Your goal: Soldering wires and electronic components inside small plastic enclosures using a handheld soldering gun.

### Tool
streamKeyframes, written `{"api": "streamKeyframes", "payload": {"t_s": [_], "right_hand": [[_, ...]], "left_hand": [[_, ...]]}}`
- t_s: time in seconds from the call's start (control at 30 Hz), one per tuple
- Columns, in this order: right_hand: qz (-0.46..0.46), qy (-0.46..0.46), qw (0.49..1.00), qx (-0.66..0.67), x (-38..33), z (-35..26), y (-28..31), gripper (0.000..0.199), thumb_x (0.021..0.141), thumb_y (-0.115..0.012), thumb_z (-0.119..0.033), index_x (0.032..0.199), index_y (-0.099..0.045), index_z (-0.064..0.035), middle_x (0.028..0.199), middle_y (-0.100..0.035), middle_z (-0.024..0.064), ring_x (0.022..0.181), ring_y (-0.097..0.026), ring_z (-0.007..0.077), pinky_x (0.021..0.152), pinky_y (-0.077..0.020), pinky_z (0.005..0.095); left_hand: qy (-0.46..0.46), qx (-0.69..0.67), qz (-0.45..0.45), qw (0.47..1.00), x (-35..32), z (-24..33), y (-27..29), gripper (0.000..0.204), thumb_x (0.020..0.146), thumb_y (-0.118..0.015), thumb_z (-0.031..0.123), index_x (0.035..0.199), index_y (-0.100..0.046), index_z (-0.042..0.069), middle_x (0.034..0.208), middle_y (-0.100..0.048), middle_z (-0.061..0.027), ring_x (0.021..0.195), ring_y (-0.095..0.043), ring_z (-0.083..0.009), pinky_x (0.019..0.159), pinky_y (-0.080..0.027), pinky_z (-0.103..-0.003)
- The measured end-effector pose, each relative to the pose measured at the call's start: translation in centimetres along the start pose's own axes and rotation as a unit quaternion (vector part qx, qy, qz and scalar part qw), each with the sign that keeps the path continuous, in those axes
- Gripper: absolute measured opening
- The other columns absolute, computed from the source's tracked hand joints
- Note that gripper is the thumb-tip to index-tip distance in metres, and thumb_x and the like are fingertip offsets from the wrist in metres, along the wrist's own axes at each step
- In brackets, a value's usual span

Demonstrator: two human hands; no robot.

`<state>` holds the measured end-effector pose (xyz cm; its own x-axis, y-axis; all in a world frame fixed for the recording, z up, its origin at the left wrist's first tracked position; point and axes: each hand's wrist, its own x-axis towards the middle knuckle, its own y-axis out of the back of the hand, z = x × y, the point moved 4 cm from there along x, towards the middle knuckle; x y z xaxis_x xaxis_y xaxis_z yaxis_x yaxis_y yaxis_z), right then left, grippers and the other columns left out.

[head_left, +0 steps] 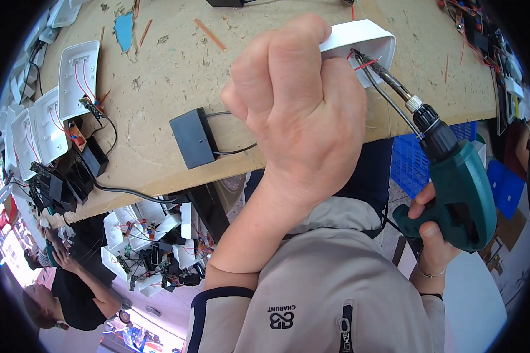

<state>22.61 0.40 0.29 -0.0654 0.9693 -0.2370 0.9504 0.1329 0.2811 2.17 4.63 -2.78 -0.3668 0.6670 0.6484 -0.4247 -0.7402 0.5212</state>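
My left hand [306,112] is closed around a white plastic housing [365,36], keeping it tilted above the bench. A thin red wire [368,63] shows at the housing's opening. My right hand [436,238] grips the handle of a green soldering gun [465,188]. Its dark metal tip and a thin side tube reach into the housing, next to the red wire. The exact contact point inside is too small to tell. Left of my left hand lies a flat black box [193,139] with a black cable.
White housings [79,73] with red wires, circuit boards and black boxes line the bench's left side. A bin of similar parts [153,235] stands below. More wired parts [480,41] lie far right, above a blue crate [415,156]. Another person [79,288] works at lower left.
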Motion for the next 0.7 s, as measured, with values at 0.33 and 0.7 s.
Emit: {"api": "streamKeyframes", "payload": {"t_s": [0.33, 0.7], "right_hand": [[-0.005, 0.014, 1.0, -0.009, 0.08, -0.36, 0.11, 0.062, 0.064, -0.073, -0.037, 0.102, -0.048, 0.005, 0.076, -0.055, 0.0092, 0.059, -0.054, 0.0139, 0.053, -0.0442, 0.0241], [-0.019, -0.013, 0.999, -0.032, -0.07, -0.36, 0.1, 0.065, 0.066, -0.071, -0.038, 0.107, -0.047, 0.0066, 0.09, -0.057, 0.0143, 0.064, -0.056, 0.0152, 0.058, -0.0458, 0.0253]], "left_hand": [[0.001, -0.004, 0.003, 1.0, -0.01, -0.04, -0.11, 0.026, 0.062, -0.051, -0.002, 0.087, -0.053, 0.005, 0.087, -0.051, 0.0023, 0.085, -0.043, -0.0166, 0.074, -0.026, -0.029], [-0.02, 0.008, 0.015, 1.0, 0.0, 0.18, -0.19, 0.025, 0.062, -0.05, -0.002, 0.086, -0.053, 0.004, 0.088, -0.05, 0.0021, 0.086, -0.043, -0.0169, 0.074, -0.026, -0.029]]}}
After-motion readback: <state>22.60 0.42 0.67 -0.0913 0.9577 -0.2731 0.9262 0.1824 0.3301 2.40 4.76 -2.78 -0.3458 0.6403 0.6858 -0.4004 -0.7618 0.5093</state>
